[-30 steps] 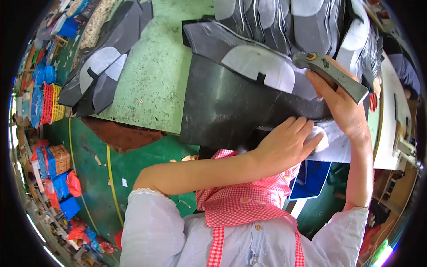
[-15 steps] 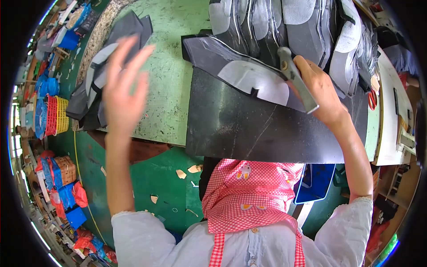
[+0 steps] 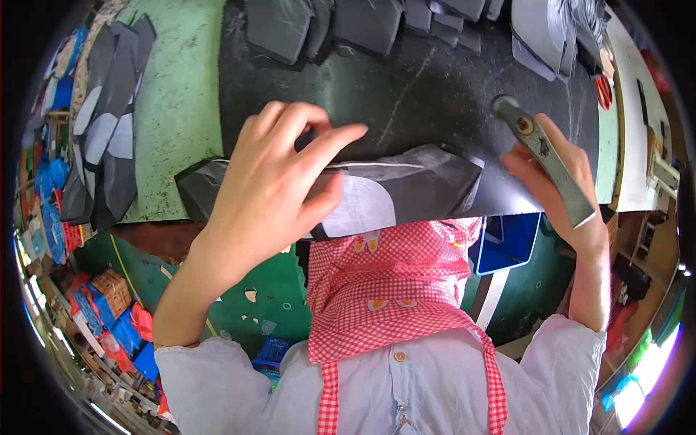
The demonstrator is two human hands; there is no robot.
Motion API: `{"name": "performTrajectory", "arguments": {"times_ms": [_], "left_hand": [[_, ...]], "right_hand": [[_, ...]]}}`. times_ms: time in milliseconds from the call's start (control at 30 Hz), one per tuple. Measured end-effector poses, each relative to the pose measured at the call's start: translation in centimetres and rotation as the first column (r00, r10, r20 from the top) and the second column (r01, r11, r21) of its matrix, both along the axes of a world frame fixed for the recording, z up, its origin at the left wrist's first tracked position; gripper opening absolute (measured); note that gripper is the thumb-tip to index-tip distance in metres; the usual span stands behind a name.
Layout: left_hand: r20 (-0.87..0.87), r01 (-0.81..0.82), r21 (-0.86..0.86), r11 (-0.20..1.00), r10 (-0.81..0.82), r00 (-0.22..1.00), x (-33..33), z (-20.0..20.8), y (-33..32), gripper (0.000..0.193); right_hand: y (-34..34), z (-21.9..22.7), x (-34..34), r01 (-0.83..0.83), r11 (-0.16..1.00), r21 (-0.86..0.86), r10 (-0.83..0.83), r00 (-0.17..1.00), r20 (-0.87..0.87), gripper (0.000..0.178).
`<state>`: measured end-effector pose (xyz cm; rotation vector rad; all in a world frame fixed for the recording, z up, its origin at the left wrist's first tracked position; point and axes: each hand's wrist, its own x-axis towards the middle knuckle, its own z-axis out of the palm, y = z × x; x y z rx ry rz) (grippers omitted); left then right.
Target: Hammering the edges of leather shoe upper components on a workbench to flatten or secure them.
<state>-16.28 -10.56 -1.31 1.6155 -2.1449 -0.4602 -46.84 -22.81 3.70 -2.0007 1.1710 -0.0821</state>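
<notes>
A dark, flat piece like a shoe upper, with a light grey patch and a white line along its upper edge, lies along the near edge of a black board. Over its left part is my left hand, fingers bent and spread apart; it hides some of the piece, and I cannot tell whether it touches it. My right hand grips a metal hammer to the right of the piece. The hammer's rounded end points up and left, its flat end toward my wrist. Its handle is hidden.
Similar dark pieces lie in a pile on the green table at left. More rows and a stack lie on the board's far side. Red handles show at right. A blue bin stands below the board.
The piece has come nearer, to the board's near edge. My left hand has moved right, from the left pile to over the piece. My right hand still holds the hammer, now off the piece.
</notes>
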Motion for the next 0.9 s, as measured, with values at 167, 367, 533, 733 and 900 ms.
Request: {"name": "performTrajectory", "arguments": {"times_ms": [167, 367, 533, 733, 900], "left_hand": [[-0.039, 0.031, -0.044, 0.999, -0.033, 0.999, -5.0, -1.0, -2.5, 0.037], [-0.212, 0.042, -0.037, 0.998, -0.049, 0.976, -6.8, -2.5, -3.8, 0.023], [-0.140, 0.087, -0.069, 0.994, -0.096, 0.986, -6.3, -2.4, -4.8, 0.023], [0.037, 0.216, -0.359, 0.908, -0.218, 0.975, -5.9, -3.1, -4.5, 0.029], [0.112, 0.273, -0.339, 0.900, -0.250, 0.962, -6.1, -2.6, -4.1, 0.033]], "right_hand": [[2.9, 1.0, -0.6, -0.135, 0.991, -0.001, 0.135, 0.990, -0.030, 0.027], [4.9, -1.7, -1.0, -0.185, 0.977, 0.107, 0.185, 0.983, 0.009, 0.028], [4.4, -1.6, -0.8, -0.114, 0.971, 0.210, 0.106, 0.993, 0.049, 0.029], [3.1, 0.6, 0.9, 0.037, 0.999, -0.016, -0.033, 0.980, 0.197, 0.017], [3.0, -2.3, 0.5, -0.215, 0.974, -0.077, 0.225, 0.958, 0.177, 0.020]]}}
